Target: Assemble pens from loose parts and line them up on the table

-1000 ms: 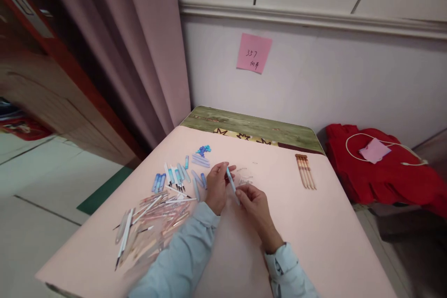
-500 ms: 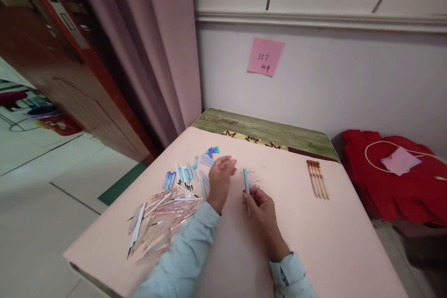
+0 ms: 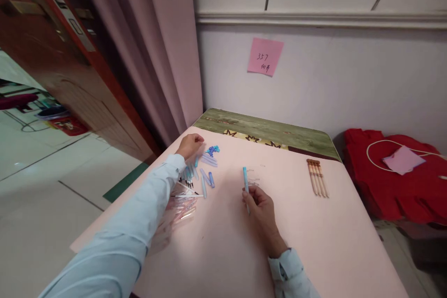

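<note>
Pen (image 3: 246, 181) upright in the right hand (image 3: 260, 206), pinched closed; left hand (image 3: 190, 145), curled, whether holding anything unclear, reaches by blue caps (image 3: 212, 151). Capping seems next, needing alignment.

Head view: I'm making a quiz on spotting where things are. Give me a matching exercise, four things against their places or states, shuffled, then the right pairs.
Things:
1. blue pen
2. brown pencils
3. pink sticky note
4. small blue parts

Places or states:
A. stuck on the wall above the table
B. held in the right hand, tip end up off the table
C. lying side by side in a row near the table's far right edge
D. in a little heap just beside the left hand

Pairs: 1-B, 2-C, 3-A, 4-D
</note>
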Motion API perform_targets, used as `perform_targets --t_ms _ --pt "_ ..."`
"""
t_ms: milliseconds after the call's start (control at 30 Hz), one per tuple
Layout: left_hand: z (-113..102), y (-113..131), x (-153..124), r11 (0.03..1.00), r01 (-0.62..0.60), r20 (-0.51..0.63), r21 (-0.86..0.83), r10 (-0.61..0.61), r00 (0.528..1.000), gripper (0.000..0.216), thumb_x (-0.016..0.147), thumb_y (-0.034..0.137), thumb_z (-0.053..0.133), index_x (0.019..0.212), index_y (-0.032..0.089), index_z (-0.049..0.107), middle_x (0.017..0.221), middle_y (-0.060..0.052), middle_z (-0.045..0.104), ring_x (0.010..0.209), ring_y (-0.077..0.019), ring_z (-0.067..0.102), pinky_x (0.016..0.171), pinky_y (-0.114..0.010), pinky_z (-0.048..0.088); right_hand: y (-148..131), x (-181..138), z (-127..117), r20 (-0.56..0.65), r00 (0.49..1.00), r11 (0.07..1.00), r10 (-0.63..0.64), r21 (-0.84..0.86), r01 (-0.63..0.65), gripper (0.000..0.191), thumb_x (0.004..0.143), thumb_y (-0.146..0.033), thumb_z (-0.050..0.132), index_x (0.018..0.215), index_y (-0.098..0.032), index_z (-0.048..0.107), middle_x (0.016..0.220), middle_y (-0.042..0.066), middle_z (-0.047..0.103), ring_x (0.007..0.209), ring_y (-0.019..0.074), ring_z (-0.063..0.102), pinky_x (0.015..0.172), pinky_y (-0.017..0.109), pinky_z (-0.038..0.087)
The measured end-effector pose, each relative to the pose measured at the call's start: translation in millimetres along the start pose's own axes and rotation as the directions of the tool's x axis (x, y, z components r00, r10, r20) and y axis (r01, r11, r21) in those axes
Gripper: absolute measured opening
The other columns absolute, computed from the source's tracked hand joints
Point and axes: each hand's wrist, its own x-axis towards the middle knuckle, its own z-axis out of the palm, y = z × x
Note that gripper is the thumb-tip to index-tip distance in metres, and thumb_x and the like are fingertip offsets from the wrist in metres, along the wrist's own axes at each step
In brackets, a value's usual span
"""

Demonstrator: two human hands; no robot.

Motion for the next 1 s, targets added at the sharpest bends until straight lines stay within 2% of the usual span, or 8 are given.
perform_targets --t_ms 100,300,467,600,700,800,900,1000 --pt "15.3 0.8 5.9 0.999 -0.025 0.062 -0.046 0.027 0.998 0.009 0.057 0.018 0.076 0.062 0.019 0.068 0.065 -0.005 0.066 0.072 -0.0223 0.061 0.078 -0.035 0.047 0.3 0.3 0.2 0.005 1.000 1.000 -0.012 -0.006 0.012 0.033 0.084 -0.051 0.067 0.090 -0.018 0.066 0.068 -0.001 0.058 0.057 0.0127 0.051 0.052 0.024 0.041" --pt "38.7 8.9 13.1 0.982 -0.091 0.107 -0.167 0.110 0.988 0.008 0.064 0.024 0.072 0.072 0.020 0.072 0.077 -0.010 0.069 0.087 -0.0265 0.066 0.087 -0.037 0.049 7.7 2.0 0.3 -0.001 1.000 1.000 0.004 -0.029 -0.004 0.032 0.086 -0.048 0.067 0.094 -0.017 0.067 0.067 0.000 0.059 0.058 0.0127 0.051 0.052 0.023 0.040" --pt "42.1 2.9 10.6 0.972 -0.132 0.228 -0.193 0.176 0.958 0.012 0.057 0.012 0.065 0.059 0.023 0.070 0.080 -0.008 0.073 0.084 -0.0242 0.068 0.090 -0.036 0.050 8.4 1.8 0.2 0.001 1.000 0.999 0.004 -0.037 -0.004 0.033 0.086 -0.049 0.067 0.094 -0.017 0.067 0.067 0.000 0.059 0.058 0.0131 0.051 0.051 0.024 0.041" --pt "40.5 -4.7 2.2 0.973 -0.133 0.293 -0.190 0.185 0.938 0.015 0.056 0.008 0.060 0.053 0.021 0.068 0.086 -0.008 0.075 0.080 -0.0226 0.068 0.083 -0.036 0.053 7.4 2.6 0.3 0.003 1.000 0.999 0.005 -0.035 -0.005 0.033 0.085 -0.048 0.067 0.094 -0.017 0.067 0.068 0.001 0.060 0.058 0.0132 0.051 0.052 0.024 0.042" --pt "36.8 -5.7 -1.5 0.980 -0.111 0.273 -0.165 0.153 0.950 0.013 0.059 0.011 0.060 0.058 0.019 0.070 0.088 -0.008 0.075 0.082 -0.0225 0.068 0.079 -0.035 0.053 7.0 3.1 0.6 0.008 1.000 0.999 0.002 -0.038 -0.002 0.032 0.085 -0.048 0.067 0.094 -0.017 0.068 0.069 0.001 0.060 0.059 0.0129 0.051 0.053 0.024 0.042" --pt "28.8 -1.8 2.2 0.990 -0.078 0.209 -0.120 0.102 0.973 0.012 0.060 0.014 0.065 0.067 0.018 0.074 0.080 -0.007 0.074 0.082 -0.0235 0.067 0.080 -0.035 0.052 4.4 2.7 0.9 0.011 1.000 1.000 0.008 -0.029 -0.008 0.034 0.085 -0.048 0.068 0.095 -0.016 0.069 0.069 0.000 0.059 0.059 0.0130 0.051 0.054 0.024 0.041" --pt "19.0 6.7 7.4 0.996 -0.049 0.139 -0.078 0.059 0.988 0.010 0.059 0.016 0.071 0.069 0.016 0.073 0.071 -0.007 0.071 0.080 -0.0253 0.066 0.080 -0.036 0.050 -1.5 2.0 0.9 0.005 1.000 0.999 0.021 -0.035 -0.021 0.038 0.086 -0.051 0.066 0.100 -0.016 0.071 0.070 0.001 0.061 0.059 0.0132 0.052 0.054 0.024 0.041" --pt "16.4 20.6 -5.5 0.996 -0.057 0.121 -0.073 0.065 0.991 0.012 0.062 0.022 0.073 0.073 0.016 0.073 0.077 -0.008 0.072 0.083 -0.0249 0.066 0.082 -0.035 0.049 -9.4 1.7 0.2 0.012 0.999 0.999 0.035 -0.026 -0.035 0.042 0.089 -0.054 0.061 0.101 -0.016 0.072 0.072 0.003 0.064 0.062 0.0139 0.055 0.057 0.025 0.044"
